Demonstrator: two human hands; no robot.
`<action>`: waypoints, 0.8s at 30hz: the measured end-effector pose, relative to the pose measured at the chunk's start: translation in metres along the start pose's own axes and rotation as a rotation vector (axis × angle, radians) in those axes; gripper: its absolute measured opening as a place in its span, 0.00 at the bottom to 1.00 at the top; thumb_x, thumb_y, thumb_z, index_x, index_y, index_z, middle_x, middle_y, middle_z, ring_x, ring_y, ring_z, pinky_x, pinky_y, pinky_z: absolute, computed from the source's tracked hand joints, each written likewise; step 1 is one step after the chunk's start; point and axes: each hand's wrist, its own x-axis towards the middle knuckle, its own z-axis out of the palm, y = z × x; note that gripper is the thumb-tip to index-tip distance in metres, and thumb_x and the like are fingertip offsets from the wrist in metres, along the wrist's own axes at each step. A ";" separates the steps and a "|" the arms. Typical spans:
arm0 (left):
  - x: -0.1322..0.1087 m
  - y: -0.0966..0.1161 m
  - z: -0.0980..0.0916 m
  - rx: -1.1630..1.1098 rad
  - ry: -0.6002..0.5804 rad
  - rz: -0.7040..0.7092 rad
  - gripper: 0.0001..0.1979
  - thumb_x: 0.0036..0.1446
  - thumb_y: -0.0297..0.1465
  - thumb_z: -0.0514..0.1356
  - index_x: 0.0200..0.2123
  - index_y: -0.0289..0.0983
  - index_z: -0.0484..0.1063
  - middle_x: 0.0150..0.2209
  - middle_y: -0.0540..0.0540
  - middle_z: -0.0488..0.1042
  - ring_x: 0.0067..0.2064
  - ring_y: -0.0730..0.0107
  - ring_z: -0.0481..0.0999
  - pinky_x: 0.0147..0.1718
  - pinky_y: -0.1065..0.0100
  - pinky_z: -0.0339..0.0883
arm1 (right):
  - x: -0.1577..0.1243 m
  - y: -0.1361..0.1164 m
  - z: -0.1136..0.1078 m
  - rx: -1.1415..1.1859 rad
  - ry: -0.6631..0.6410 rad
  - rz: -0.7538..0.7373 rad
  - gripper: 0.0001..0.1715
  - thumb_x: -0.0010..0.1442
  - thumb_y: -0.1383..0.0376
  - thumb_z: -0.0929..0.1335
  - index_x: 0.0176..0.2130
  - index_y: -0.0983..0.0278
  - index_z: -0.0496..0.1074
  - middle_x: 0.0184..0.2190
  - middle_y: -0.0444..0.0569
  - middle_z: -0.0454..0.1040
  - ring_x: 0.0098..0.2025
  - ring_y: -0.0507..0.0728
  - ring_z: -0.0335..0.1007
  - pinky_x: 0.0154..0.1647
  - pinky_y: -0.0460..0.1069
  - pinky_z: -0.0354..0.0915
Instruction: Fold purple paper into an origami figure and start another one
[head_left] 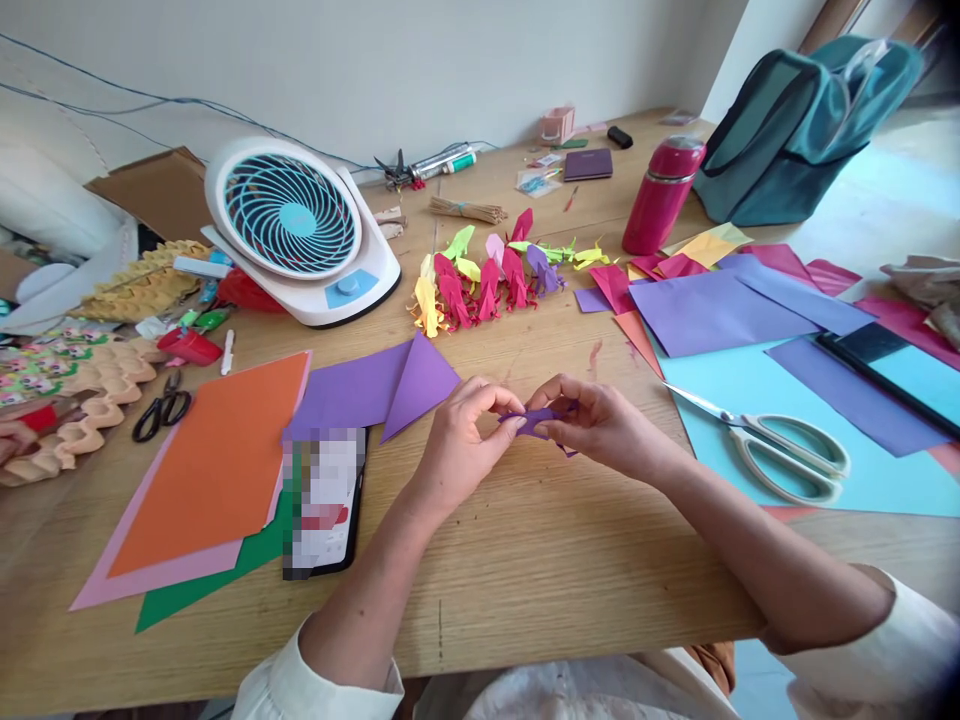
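Both my hands meet over the middle of the wooden table (525,560), pinching a small folded purple paper piece (534,420). My left hand (463,435) grips its left end with closed fingers. My right hand (600,420) holds its right end, fingers curled around it. Just left of my hands lies a larger folded purple sheet (375,388). Beyond them stands a cluster of small folded paper figures (487,275) in pink, yellow, green and purple.
White-handled scissors (780,450) lie on light blue paper (750,400) at the right, by purple sheets (712,310). Orange paper (210,470), a phone (326,500), black scissors (161,408), a white fan (296,225), a red bottle (664,195) and a teal bag (795,125) surround the work area.
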 end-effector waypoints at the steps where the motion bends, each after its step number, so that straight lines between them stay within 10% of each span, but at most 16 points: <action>1: -0.001 0.002 0.000 -0.010 -0.026 -0.027 0.06 0.57 0.21 0.62 0.34 0.38 0.73 0.33 0.51 0.74 0.38 0.71 0.74 0.41 0.68 0.67 | -0.003 0.002 0.000 0.007 -0.003 0.024 0.12 0.60 0.58 0.72 0.40 0.63 0.71 0.26 0.41 0.70 0.24 0.48 0.62 0.23 0.44 0.61; 24: -0.009 -0.002 0.015 -0.374 -0.021 -0.161 0.04 0.61 0.24 0.61 0.37 0.39 0.70 0.37 0.49 0.76 0.41 0.70 0.78 0.45 0.67 0.72 | -0.010 0.001 -0.005 -0.434 0.253 -0.486 0.03 0.65 0.67 0.67 0.39 0.59 0.73 0.38 0.49 0.71 0.39 0.55 0.71 0.40 0.52 0.71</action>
